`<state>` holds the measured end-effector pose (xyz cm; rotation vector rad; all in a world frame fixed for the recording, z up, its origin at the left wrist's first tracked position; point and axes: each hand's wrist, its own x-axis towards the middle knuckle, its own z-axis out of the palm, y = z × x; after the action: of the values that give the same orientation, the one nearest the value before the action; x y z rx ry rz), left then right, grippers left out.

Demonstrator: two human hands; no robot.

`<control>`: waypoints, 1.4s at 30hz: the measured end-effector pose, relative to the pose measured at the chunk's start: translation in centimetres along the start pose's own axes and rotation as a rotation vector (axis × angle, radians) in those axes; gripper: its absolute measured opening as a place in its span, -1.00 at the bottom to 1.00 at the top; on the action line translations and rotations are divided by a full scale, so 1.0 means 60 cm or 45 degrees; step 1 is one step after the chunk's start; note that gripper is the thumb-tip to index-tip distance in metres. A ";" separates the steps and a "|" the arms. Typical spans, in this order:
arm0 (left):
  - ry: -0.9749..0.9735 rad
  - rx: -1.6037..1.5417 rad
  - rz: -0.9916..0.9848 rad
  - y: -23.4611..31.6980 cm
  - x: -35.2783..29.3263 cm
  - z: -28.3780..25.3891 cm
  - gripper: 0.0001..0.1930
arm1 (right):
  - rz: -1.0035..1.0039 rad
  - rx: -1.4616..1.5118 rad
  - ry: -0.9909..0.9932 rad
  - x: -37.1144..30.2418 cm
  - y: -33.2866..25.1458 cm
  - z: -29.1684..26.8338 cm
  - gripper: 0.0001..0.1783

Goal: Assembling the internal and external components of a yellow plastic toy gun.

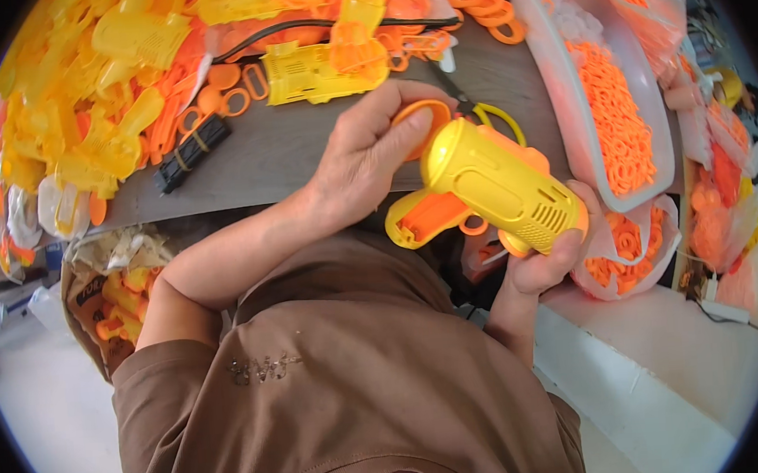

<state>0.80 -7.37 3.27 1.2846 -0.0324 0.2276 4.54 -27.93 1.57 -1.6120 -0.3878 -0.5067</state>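
A yellow and orange plastic toy gun (503, 184) is held out in front of me, its barrel slanting down to the right and its handle pointing left. My right hand (556, 250) grips the end with the vent slots. Between the thumb and fingers of my left hand (364, 145) is a round orange cap (424, 123), pinched right beside the toy's rounded yellow end. I cannot tell whether the cap touches the toy. Just behind lie scissors (489, 119) with yellow handles, partly hidden by the toy and my hand.
Yellow and orange plastic parts (88, 99) are heaped at the far left of the table (277, 160). A black bar (193, 153) lies near its edge. On the right stands a white bin (562, 92) of orange rings. Below hang a bag (622, 255) and a paper sack (80, 301).
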 end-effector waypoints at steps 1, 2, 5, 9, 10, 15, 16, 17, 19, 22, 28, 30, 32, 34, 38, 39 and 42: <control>-0.031 0.016 -0.030 0.006 -0.016 -0.006 -0.68 | -0.061 0.013 -0.028 -0.003 0.007 0.011 -0.39; -0.064 0.031 -0.061 0.011 -0.029 -0.014 -0.62 | -0.052 0.037 -0.046 -0.007 0.007 0.024 -0.39; -0.071 0.200 0.012 0.016 -0.064 -0.034 -0.52 | -0.082 0.128 -0.227 -0.019 0.003 0.063 -0.43; -0.014 0.252 0.025 0.027 -0.098 -0.065 -0.45 | 0.065 0.189 -0.268 -0.038 0.000 0.100 -0.42; -0.021 0.138 -0.008 0.034 -0.106 -0.073 -0.44 | 0.139 0.191 -0.357 -0.044 -0.005 0.101 -0.41; 0.024 -0.504 -0.521 0.051 -0.147 -0.108 -0.29 | 0.100 0.415 -0.866 -0.080 -0.023 0.096 -0.29; 0.018 -0.515 -0.648 0.047 -0.156 -0.111 -0.26 | -0.002 0.434 -0.997 -0.077 -0.017 0.088 -0.33; -0.102 -0.466 -0.671 0.044 -0.164 -0.116 -0.23 | -0.097 0.420 -1.118 -0.064 -0.022 0.083 -0.37; -0.071 -0.628 -0.760 0.059 -0.169 -0.107 -0.23 | -0.190 0.402 -1.246 -0.040 -0.045 0.083 -0.41; -0.182 -0.690 -0.743 0.069 -0.176 -0.098 -0.22 | -0.371 0.464 -1.380 -0.024 -0.070 0.089 -0.50; -0.156 -0.566 -0.575 0.112 -0.189 -0.088 -0.51 | -0.808 0.538 -1.140 -0.028 -0.118 0.097 -0.66; -0.211 -0.480 -0.442 0.124 -0.189 -0.090 -0.52 | -0.824 0.546 -1.081 -0.030 -0.127 0.105 -0.67; -0.177 -0.492 -0.428 0.124 -0.193 -0.093 -0.52 | -0.884 0.540 -1.068 -0.031 -0.131 0.109 -0.68; -0.189 -0.431 -0.371 0.117 -0.200 -0.104 -0.55 | -0.898 0.536 -1.117 -0.022 -0.131 0.121 -0.70; -0.147 -0.140 -0.645 0.132 -0.152 -0.166 -0.22 | -0.562 0.405 -1.430 0.015 -0.108 0.186 -0.70; -0.238 0.031 -0.508 0.130 -0.152 -0.183 -0.25 | -0.430 0.475 -1.394 0.011 -0.094 0.216 -0.73; -0.218 0.033 -0.521 0.127 -0.176 -0.213 -0.19 | -0.052 0.398 -1.486 0.000 -0.086 0.289 -0.66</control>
<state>-12.27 5.24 5.21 1.3040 0.0872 -0.2337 3.45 -10.14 4.78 -1.4435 -1.2882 0.5194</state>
